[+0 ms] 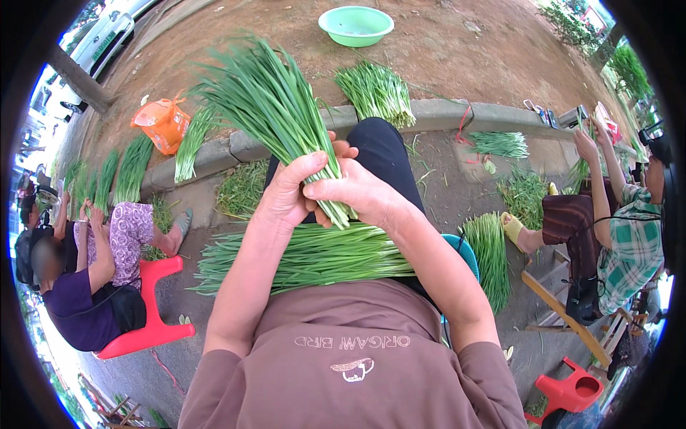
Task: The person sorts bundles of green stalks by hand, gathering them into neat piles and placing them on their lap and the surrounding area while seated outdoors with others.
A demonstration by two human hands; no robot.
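Note:
Both my hands are wrapped round one thick bunch of garlic chives point(275, 107), held tilted over my lap. Its green tips fan out up and to the left, and the pale cut ends poke out below my fingers. My left hand point(291, 187) grips it from the left, thumb along the stalks. From the other side my right hand point(351, 187) closes on the lower stalks, its thumb meeting the left hand. Across my lap, under my wrists, lies a larger pile of loose chives point(336, 257).
Beyond my knees runs a stone curb point(429, 114) with a chive bundle point(375, 93) on it. A green basin point(356, 27) sits on the dirt, an orange bag point(161, 125) at left. People sit on both sides, one on a red chair point(153, 307). More chives point(487, 261) lie right.

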